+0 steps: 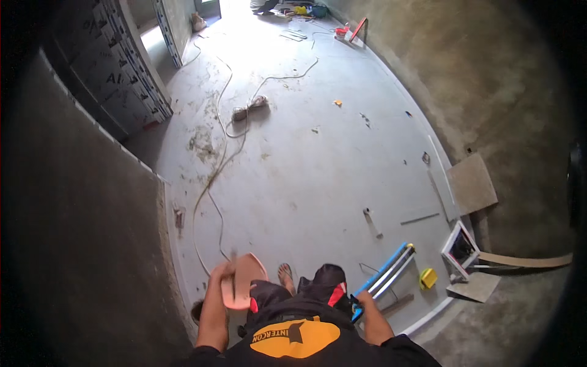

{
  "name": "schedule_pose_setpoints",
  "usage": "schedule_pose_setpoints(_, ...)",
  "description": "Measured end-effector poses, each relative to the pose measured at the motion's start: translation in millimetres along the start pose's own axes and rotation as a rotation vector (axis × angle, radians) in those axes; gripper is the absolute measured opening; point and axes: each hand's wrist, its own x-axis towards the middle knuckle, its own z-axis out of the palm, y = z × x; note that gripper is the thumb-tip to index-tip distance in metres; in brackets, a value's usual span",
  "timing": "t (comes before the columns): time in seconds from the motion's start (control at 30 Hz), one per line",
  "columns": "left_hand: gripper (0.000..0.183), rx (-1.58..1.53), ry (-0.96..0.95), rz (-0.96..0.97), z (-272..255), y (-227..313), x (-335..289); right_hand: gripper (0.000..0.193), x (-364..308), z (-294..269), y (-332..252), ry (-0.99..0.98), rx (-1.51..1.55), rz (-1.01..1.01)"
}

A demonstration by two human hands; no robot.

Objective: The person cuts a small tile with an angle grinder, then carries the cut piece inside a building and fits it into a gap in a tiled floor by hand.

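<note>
My left hand (pixel 225 270) is at the left edge of a salmon-coloured plastic seat (pixel 246 280) with a dark slot in it; its fingers are slightly blurred but appear wrapped on the rim. On the other side, my right hand (pixel 363 298) closes on the near end of a long blue tool (pixel 384 268) with bright metal rails and a yellow far end, which looks like a manual tile cutter. My knees are bent between the two, and one sandalled foot (pixel 286 276) shows on the pale floor.
A yellow object (pixel 428 279), a white frame (pixel 448 252) and a brownish board (pixel 472 183) lie on the right by the wall. A white cable (pixel 219 165) runs along the left to a bundle (pixel 251 107). Strips and offcuts (pixel 420 218) are scattered about. Left is a doorway (pixel 160 58).
</note>
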Motion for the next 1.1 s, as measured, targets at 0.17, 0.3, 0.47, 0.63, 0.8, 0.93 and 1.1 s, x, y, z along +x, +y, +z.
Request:
schedule_pose_setpoints(0.17, 0.03, -0.017, 0.467, 0.532, -357.8, 193.3, 137.1, 0.021, 98.2, -45.5, -240.7, -0.385, 0.897, 0.603)
schedule_pose_setpoints(0.3, 0.024, -0.203, 0.483, 0.665, -466.4, 326.2, 255.6, 0.023, 221.1, -155.9, -330.7, -0.425, 0.747, 0.428)
schedule_pose_setpoints(0.47, 0.039, 0.145, 0.624, 0.089, -510.0, 214.8, 351.8, 0.028, 448.9, -413.5, -531.6, -0.358, 0.03, -0.218)
schedule_pose_setpoints(0.63, 0.027, -0.193, 0.413, -0.72, -446.3, 53.2, 283.4, 0.022, 656.3, -736.8, -747.0, 0.158, 0.907, -0.512)
schedule_pose_setpoints(0.8, 0.031, -0.378, 0.267, -1.147, -488.1, 96.5, 273.5, 0.027, 767.9, -945.9, -928.5, 0.349, 0.841, -0.601)
schedule_pose_setpoints(0.93, 0.035, -0.376, 0.226, -1.012, -597.5, 188.1, 407.3, 0.017, 882.8, -963.8, -974.2, 0.076, 1.075, -0.382)
schedule_pose_setpoints(1.1, 0.051, -0.295, 0.609, -0.335, -877.1, 299.4, 654.7, 0.017, 917.9, -938.9, -1061.2, -0.311, 0.926, -0.078)
